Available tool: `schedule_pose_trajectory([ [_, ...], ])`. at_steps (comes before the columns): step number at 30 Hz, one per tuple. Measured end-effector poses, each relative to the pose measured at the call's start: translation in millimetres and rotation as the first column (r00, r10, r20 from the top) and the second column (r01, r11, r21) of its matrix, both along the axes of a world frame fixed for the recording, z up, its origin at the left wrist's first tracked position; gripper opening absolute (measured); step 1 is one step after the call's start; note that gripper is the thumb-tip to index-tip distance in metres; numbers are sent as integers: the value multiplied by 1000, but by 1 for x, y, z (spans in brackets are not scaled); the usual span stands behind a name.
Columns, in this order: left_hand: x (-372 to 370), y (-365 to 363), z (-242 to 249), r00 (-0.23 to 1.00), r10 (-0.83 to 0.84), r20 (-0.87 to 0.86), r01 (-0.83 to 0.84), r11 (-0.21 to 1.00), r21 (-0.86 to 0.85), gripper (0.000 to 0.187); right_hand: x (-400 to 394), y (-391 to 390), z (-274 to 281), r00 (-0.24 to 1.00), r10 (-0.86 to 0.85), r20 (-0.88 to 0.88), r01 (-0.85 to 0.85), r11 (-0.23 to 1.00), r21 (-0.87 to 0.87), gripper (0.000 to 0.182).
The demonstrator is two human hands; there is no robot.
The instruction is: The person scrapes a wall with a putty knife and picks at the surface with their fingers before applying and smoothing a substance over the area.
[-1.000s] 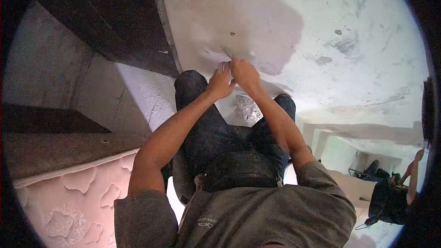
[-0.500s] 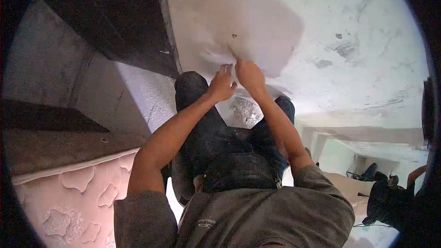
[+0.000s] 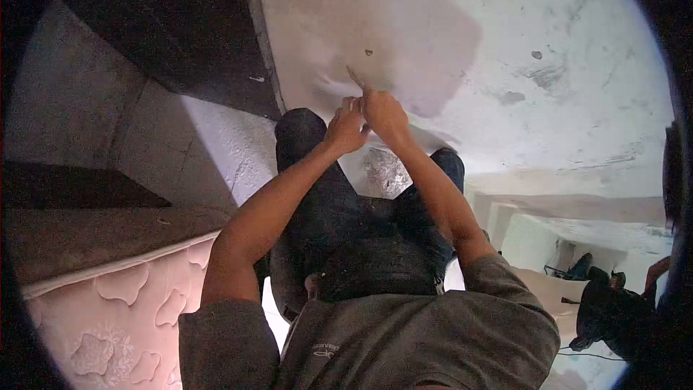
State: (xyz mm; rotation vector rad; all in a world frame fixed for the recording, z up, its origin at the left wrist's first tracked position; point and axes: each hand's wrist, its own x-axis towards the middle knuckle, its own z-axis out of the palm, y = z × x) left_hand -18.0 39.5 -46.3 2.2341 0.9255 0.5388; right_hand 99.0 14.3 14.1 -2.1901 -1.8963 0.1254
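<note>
My right hand (image 3: 385, 114) is closed round a thin-bladed tool (image 3: 354, 76), whose narrow blade points up and left toward the wall (image 3: 426, 65). The blade looks edge-on, so its exact kind does not show. Right beside it, my left hand (image 3: 346, 127) has its fingers curled in near the tool's grip. Whatever those fingers hold, if anything, is hidden. Both hands are over my knees, in front of a smooth, paler beige patch of the wall.
A dark panel (image 3: 180, 29) borders the wall on the left. Below it lies a pink quilted mattress (image 3: 130, 310). Between my legs is a crumpled whitish, shiny thing (image 3: 386, 173). Another person in dark clothes (image 3: 613, 314) is at the lower right.
My right hand has shifted slightly left, bringing it against my left hand. The blade has swung a little further left. My left hand has barely moved.
</note>
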Motion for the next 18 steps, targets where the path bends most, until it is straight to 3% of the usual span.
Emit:
schedule_pose_trajectory([
  [4,2,-3,-9,1000,30,7,-30,995,99,63,1,-1,23,998,-33,-62,31,999,-30,20],
  [9,1,0,-4,999,-9,-33,10,999,41,62,-3,7,14,996,-54,-76,41,986,-161,24],
  [11,1,-2,-3,999,1,-55,-2,1000,-4,62,0,0,19,993,-66,-99,57,994,-96,24],
  [13,1,0,-10,1000,14,13,-16,988,153,64,-3,2,28,990,-61,-123,58,998,-30,23],
  [16,1,-1,-6,999,22,-30,-21,998,52,66,-7,0,30,993,-98,-59,94,994,-59,21],
  [18,1,2,-7,1000,-19,-23,20,998,63,67,-8,3,24,1000,-6,-27,2,991,-131,22],
])
